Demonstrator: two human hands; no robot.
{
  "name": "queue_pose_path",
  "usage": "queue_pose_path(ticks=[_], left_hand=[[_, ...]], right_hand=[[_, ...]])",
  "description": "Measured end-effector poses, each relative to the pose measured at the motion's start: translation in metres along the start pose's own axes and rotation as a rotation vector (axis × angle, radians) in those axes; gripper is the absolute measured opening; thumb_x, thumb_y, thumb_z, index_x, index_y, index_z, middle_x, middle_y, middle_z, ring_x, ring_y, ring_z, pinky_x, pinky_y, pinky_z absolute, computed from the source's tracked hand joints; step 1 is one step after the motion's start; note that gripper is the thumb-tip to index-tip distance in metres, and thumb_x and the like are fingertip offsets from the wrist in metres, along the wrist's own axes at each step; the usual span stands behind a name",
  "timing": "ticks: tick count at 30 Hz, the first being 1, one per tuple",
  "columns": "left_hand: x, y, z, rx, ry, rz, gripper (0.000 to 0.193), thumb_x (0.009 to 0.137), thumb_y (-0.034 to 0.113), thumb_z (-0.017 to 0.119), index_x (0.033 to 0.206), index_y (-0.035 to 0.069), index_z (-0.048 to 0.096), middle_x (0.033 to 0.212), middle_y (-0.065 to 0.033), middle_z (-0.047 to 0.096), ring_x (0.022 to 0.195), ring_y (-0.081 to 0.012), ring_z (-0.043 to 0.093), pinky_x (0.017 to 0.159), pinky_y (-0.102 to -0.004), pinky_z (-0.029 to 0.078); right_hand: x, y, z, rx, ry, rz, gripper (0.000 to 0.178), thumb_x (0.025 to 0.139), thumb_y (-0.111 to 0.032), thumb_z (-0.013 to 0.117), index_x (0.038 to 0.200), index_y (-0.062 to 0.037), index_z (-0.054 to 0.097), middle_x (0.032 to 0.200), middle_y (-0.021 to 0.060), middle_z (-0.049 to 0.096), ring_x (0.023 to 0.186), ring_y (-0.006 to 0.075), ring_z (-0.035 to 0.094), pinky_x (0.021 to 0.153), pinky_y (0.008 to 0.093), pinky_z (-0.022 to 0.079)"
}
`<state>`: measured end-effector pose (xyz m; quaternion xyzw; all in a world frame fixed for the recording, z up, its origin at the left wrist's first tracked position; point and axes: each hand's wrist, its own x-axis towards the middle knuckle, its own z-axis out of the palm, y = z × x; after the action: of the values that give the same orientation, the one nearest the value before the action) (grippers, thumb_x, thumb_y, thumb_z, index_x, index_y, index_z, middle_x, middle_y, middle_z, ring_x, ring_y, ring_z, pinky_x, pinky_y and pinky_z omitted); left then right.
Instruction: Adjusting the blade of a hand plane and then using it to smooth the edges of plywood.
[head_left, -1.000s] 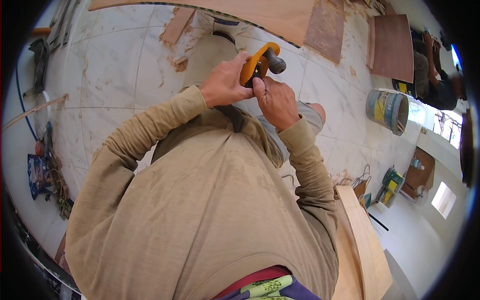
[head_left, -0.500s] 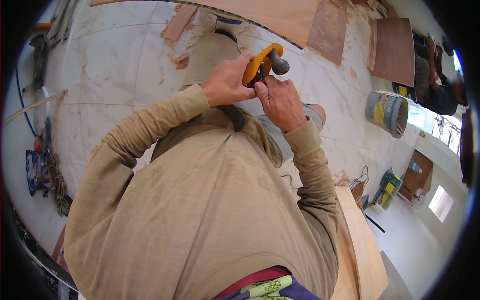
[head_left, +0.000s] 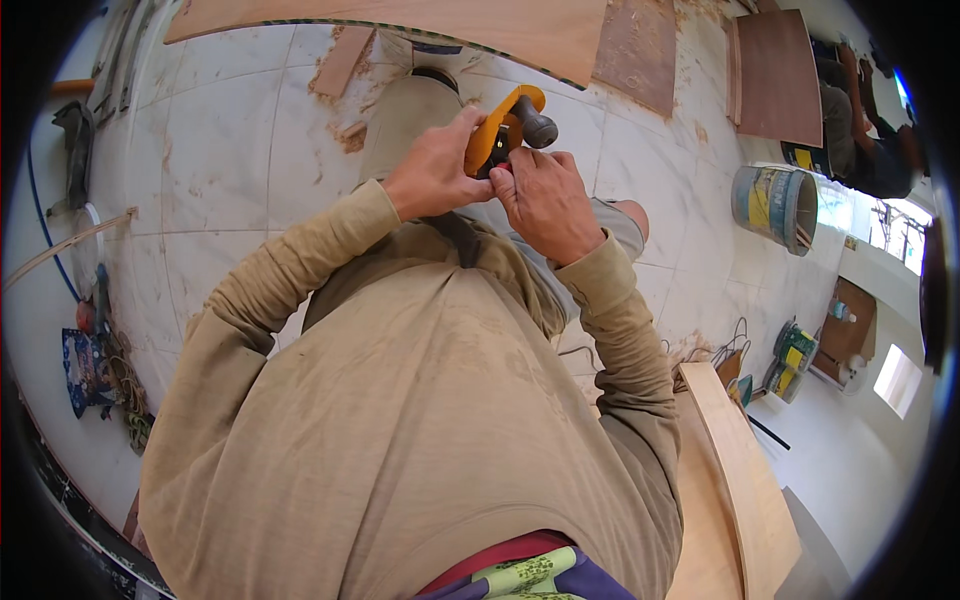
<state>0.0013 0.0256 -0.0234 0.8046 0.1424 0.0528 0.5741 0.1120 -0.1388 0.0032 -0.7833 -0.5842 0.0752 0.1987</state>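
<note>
Plane (head_left: 487, 140) is held up over tile floor (head_left: 220, 140), between wood panel (head_left: 450, 15) ahead and tan shirt (head_left: 400, 400). Bucket (head_left: 768, 205) stands off right. 2-hand hold: left hand (head_left: 430, 172) clamped on yellow body, right hand (head_left: 548, 205) pinching near end, contact partly hidden. Dark knob (head_left: 540, 128) sticks out right.

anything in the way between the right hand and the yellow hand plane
Nothing visible: the right hand is at the near end of the yellow hand plane, while the left hand holds its left side.
</note>
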Motion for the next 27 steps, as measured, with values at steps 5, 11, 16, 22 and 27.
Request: queue_pose_path(ticks=[5, 11, 16, 22, 27], left_hand=[[0.001, -0.001, 0.002, 0.053, 0.007, -0.004, 0.070, 0.073, 0.024, 0.086, 0.128, 0.001, 0.049, 0.096, -0.0189, 0.068, 0.084, -0.0293, 0.068, 0.078, -0.0373, 0.054], [0.001, -0.005, -0.001, 0.112, 0.014, -0.008, 0.072, 0.074, 0.023, 0.086, 0.130, 0.001, 0.048, 0.095, -0.0179, 0.068, 0.084, -0.0273, 0.068, 0.078, -0.0365, 0.054], [0.000, 0.004, -0.002, 0.073, -0.017, -0.007, 0.072, 0.074, 0.023, 0.086, 0.131, 0.000, 0.048, 0.097, -0.0186, 0.069, 0.085, -0.0268, 0.069, 0.080, -0.0361, 0.055], [-0.005, 0.004, -0.002, 0.099, -0.012, -0.004, 0.070, 0.076, 0.023, 0.084, 0.131, 0.000, 0.048, 0.096, -0.0194, 0.070, 0.085, -0.0277, 0.071, 0.080, -0.0368, 0.056], [-0.005, 0.004, 0.000, 0.124, 0.012, 0.015, 0.068, 0.076, 0.024, 0.084, 0.130, 0.001, 0.048, 0.093, -0.0186, 0.069, 0.081, -0.0302, 0.070, 0.078, -0.0365, 0.056]], right_hand=[[0.000, -0.003, 0.008, -0.028, -0.167, 0.230, 0.031, 0.105, -0.033, 0.050, 0.095, -0.0043, 0.057, 0.079, 0.0142, 0.062, 0.076, 0.0360, 0.061, 0.074, 0.0499, 0.040], [-0.005, -0.006, -0.016, -0.099, -0.046, 0.018, 0.034, 0.102, -0.036, 0.053, 0.099, -0.0027, 0.059, 0.089, 0.0169, 0.064, 0.086, 0.0336, 0.062, 0.081, 0.0464, 0.041], [-0.006, 0.002, -0.007, 0.026, -0.094, 0.024, 0.033, 0.102, -0.034, 0.053, 0.106, -0.0013, 0.058, 0.093, 0.0171, 0.064, 0.091, 0.0334, 0.061, 0.082, 0.0448, 0.041], [-0.005, -0.004, -0.005, 0.103, -0.113, 0.097, 0.031, 0.103, -0.033, 0.052, 0.103, -0.0022, 0.057, 0.082, 0.0152, 0.064, 0.079, 0.0359, 0.061, 0.078, 0.0445, 0.041], [-0.006, -0.008, 0.000, 0.073, -0.085, 0.186, 0.033, 0.104, -0.035, 0.051, 0.094, -0.0040, 0.058, 0.069, 0.0171, 0.062, 0.065, 0.0414, 0.059, 0.067, 0.0489, 0.044]])
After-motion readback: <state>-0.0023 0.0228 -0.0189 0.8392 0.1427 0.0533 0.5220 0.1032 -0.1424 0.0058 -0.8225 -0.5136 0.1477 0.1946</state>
